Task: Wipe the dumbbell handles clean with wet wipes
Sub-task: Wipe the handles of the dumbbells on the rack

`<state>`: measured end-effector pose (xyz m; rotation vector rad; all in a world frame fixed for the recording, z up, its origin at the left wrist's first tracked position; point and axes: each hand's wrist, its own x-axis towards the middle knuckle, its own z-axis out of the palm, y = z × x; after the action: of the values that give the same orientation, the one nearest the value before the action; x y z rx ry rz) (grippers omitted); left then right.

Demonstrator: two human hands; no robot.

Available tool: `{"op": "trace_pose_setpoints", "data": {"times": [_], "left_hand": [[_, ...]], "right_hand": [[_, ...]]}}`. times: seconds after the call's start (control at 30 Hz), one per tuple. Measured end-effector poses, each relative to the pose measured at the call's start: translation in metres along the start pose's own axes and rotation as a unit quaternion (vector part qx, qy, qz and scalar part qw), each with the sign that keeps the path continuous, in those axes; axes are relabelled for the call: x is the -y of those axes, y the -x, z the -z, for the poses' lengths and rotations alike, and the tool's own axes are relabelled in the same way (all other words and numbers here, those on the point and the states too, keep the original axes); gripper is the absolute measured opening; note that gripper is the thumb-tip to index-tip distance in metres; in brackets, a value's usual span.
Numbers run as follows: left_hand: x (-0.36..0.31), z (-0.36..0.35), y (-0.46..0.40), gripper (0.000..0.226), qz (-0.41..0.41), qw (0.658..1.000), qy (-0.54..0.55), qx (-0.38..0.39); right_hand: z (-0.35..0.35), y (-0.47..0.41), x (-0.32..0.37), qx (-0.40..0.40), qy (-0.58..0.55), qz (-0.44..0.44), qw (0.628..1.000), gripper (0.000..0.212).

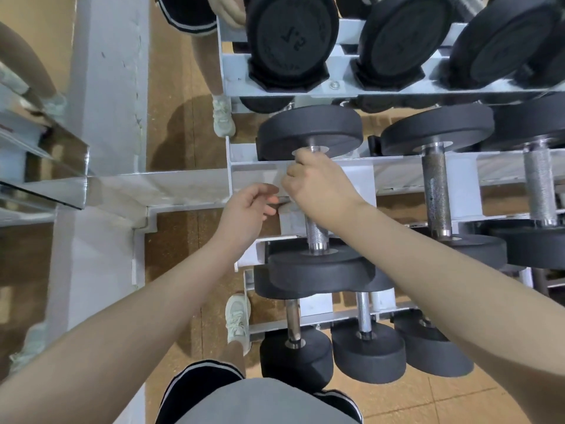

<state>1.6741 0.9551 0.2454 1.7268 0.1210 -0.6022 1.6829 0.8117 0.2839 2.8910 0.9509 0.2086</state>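
Note:
A black dumbbell with round heads lies at the left end of the white rack's middle tier. My right hand is closed around the upper part of its knurled steel handle; only the lower part of the handle shows. A white patch just below that hand may be the wet wipe; I cannot tell it from the rack. My left hand hovers just left of the handle, fingers curled and apart, with nothing clearly in it.
Two more dumbbells with bare steel handles lie to the right on the same tier. Larger black dumbbells fill the tier above, smaller ones the tier below. A mirror stands left; my shoe is beside the rack.

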Motion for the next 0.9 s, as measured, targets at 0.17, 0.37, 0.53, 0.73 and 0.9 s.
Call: {"op": "trace_pose_setpoints", "data": {"times": [0.17,0.37,0.53,0.73,0.9], "left_hand": [[0.001,0.006,0.001,0.023,-0.007,1.0,-0.015,0.013],[-0.003,0.002,0.002,0.026,-0.009,0.999,-0.021,0.036],[-0.003,-0.007,0.015,0.033,-0.006,0.995,-0.025,0.1],[-0.008,-0.02,0.03,0.042,0.011,0.99,0.021,0.142],[-0.01,-0.029,0.031,0.046,0.015,0.992,0.056,0.115]], "right_hand": [[0.016,0.031,0.025,0.237,-0.049,0.029,0.97,0.045],[0.006,0.026,-0.014,0.108,-0.134,0.053,0.984,0.016],[0.008,0.043,-0.007,0.0,-0.263,-0.119,0.957,0.03],[0.029,0.088,-0.01,0.234,-0.531,-0.194,0.791,0.015],[0.01,0.071,-0.018,0.026,-0.476,-0.277,0.834,0.011]]}}
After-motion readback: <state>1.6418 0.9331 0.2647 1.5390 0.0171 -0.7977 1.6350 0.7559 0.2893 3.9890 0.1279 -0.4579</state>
